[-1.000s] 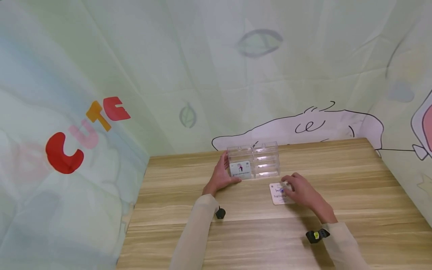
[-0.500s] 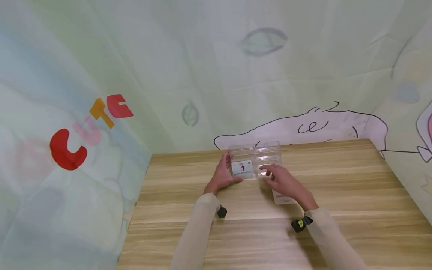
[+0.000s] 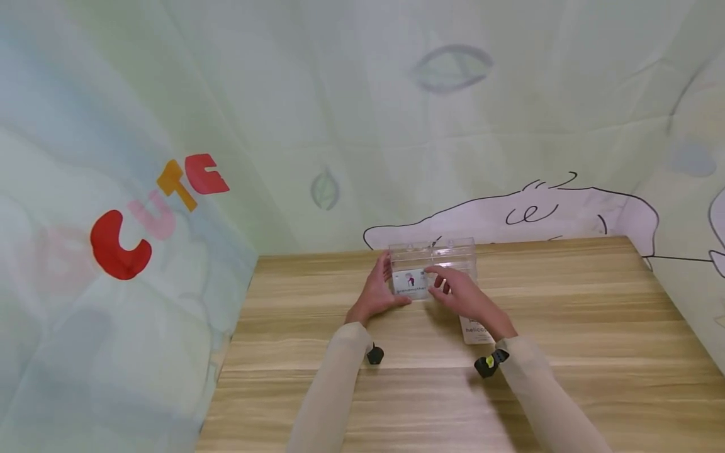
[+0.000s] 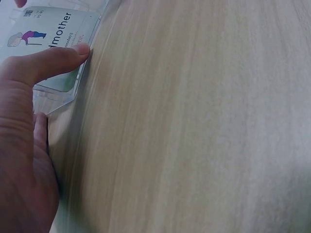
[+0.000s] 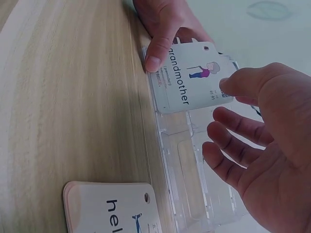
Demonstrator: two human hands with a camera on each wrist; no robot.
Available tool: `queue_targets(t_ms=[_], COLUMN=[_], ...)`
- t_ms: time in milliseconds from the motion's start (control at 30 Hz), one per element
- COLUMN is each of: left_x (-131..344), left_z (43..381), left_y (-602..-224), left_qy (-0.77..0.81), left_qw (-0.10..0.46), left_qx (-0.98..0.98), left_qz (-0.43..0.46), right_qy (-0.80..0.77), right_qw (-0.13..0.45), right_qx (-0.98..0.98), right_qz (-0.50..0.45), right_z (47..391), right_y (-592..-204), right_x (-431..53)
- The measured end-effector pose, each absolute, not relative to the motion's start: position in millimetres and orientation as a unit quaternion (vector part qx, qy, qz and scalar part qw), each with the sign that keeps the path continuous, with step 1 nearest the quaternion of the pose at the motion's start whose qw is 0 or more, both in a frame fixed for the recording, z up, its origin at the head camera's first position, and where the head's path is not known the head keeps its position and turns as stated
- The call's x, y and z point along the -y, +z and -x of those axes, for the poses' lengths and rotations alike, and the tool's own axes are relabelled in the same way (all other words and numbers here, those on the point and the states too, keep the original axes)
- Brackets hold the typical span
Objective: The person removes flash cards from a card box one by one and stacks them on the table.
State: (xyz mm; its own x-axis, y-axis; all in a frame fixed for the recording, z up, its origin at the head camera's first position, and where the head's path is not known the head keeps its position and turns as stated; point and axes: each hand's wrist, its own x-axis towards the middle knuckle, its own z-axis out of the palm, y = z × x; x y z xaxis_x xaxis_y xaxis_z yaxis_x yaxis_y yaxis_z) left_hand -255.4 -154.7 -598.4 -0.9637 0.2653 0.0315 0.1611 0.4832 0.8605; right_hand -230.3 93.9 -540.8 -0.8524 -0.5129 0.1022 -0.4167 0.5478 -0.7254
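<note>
A clear plastic rack (image 3: 453,257) with several compartments stands near the table's back edge. My left hand (image 3: 376,290) grips its left end, the thumb along the front edge over the foot of a card. That white "grandmother" card (image 5: 194,80), printed with a figure and a cane, sits in the rack's left front compartment. My right hand (image 5: 272,141) pinches the card's upper corner between thumb and index finger, its other fingers loosely curled. A stack of "helicopter" cards (image 5: 114,208) lies on the table in front of the rack, partly hidden by my right wrist in the head view.
The wood-grain table (image 3: 419,402) ends at a back edge against a printed cloth backdrop (image 3: 362,126). Another cloth hangs on the left with coloured letters (image 3: 121,245). The rack's right compartments (image 5: 187,165) show only clear plastic.
My right hand has moved left from the helicopter cards, across the rack's right half, to the corner of the grandmother card. The left hand keeps its hold on the rack.
</note>
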Motion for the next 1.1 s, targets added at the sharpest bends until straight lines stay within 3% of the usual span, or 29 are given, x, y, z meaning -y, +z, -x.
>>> queue_targets(t_ms=[300, 700, 1100], left_x=[154.4, 154.1, 154.1], left_z=[257.4, 256.2, 255.6], left_y=[-599.4, -597.8, -597.7], left_qy=[0.486, 0.501, 0.508], left_qw=[0.055, 0.052, 0.045], left_qx=[-0.864, -0.854, -0.849], left_qz=[-0.122, -0.130, -0.137], right_qy=[-0.395, -0.439, -0.505], right_qw=[0.078, 0.028, 0.039], right_qx=[-0.878, -0.862, -0.828], right_qz=[0.259, 0.253, 0.241], right_z=[234.2, 228.0, 223.6], right_y=[-542.9, -550.9, -565.8], right_x=[-93.3, -88.1, -74.2])
